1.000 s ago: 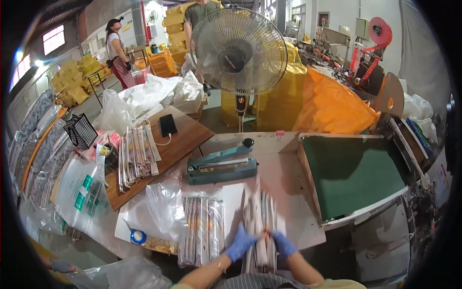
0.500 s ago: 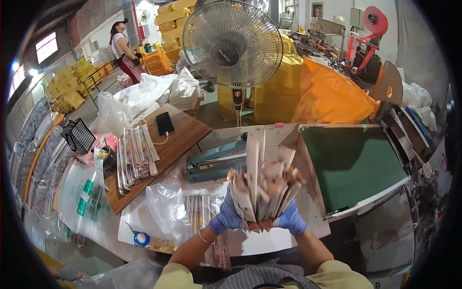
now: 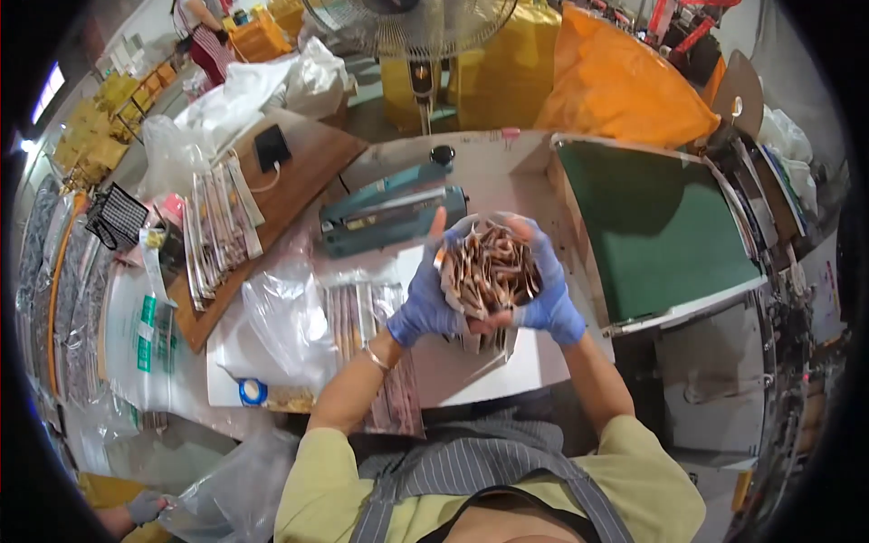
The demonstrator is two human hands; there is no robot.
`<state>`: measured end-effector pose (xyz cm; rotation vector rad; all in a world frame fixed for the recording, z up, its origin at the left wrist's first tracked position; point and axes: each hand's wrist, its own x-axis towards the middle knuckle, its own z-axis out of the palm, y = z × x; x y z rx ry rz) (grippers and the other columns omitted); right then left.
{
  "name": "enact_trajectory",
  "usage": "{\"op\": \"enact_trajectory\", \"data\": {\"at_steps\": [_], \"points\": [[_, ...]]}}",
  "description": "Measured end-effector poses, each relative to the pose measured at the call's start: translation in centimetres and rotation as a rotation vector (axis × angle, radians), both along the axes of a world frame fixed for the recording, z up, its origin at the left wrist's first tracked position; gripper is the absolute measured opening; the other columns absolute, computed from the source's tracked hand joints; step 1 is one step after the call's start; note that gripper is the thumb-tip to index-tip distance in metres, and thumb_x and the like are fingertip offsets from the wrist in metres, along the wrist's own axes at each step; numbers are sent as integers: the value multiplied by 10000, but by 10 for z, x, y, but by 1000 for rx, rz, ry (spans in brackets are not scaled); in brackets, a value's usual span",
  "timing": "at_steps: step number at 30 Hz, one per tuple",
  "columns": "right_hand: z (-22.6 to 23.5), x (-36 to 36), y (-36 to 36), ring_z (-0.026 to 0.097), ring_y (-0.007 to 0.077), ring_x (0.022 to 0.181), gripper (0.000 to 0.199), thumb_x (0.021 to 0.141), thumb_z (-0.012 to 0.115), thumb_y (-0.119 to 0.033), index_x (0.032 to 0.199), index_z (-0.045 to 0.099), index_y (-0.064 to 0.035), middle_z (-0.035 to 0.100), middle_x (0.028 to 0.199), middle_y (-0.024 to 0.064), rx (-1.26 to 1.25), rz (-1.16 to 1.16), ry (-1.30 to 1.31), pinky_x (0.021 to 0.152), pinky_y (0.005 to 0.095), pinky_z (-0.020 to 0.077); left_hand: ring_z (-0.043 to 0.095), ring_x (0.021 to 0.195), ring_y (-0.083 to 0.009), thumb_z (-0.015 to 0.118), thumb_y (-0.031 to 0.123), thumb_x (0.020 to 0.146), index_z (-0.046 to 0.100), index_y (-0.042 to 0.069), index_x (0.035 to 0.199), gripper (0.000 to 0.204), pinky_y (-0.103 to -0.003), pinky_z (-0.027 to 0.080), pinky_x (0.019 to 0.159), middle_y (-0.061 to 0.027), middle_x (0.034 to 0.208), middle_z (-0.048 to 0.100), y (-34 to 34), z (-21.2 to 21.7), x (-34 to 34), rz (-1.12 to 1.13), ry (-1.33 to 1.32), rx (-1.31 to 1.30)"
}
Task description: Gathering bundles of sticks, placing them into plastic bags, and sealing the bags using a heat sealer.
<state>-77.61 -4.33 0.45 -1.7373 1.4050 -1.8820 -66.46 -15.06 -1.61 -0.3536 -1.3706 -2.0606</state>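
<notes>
A thick bundle of slim, flat packets is held between both hands over the white tabletop, its layered brownish edges facing up. My left hand, in a blue glove with bare fingertips, wraps around its left side. My right hand, gloved the same way, closes around the other side. Some packet ends poke out below the palms. Just beyond the left hand lies a long teal device that looks like a bag sealer. Nearer the left forearm are packets in clear wrapping and a crumpled clear plastic bag.
On the left, a brown board carries a phone and a row of packets. A tape roll sits at the front-left. The green surface is right; a fan stands behind. Another person's gloved hand touches clear plastic at lower left.
The bundle has tipped from standing upright and fanned out to edges facing up, gathered more tightly. My hands now reach higher around it. The whole view has tilted downward.
</notes>
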Motion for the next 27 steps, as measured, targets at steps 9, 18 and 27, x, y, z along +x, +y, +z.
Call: {"op": "enact_trajectory", "data": {"at_steps": [9,18,27], "points": [[-12,38,-21,535,174,929,500,650,638,-177,1112,540,-14,554,1047,86,534,175,-562,824,277,427,549,939,-148,654,343,720,472,29,1150,563,-289,448,844,-84,1039,556,4,-56,52,-287,-613,285],[-102,75,-62,533,127,707,265,655,563,-222,772,626,6,619,778,78,793,548,-553,695,242,419,505,749,-150,593,145,778,529,22,878,171,-296,423,684,-45,832,544,8,-96,218,1514,-796,-268],[-114,92,-64,590,162,800,312,661,558,-230,835,648,14,642,827,98,794,560,-539,774,271,445,582,745,-214,714,349,656,552,34,831,396,-344,457,678,-117,825,610,-132,-134,247,1297,-1183,-229]]}}
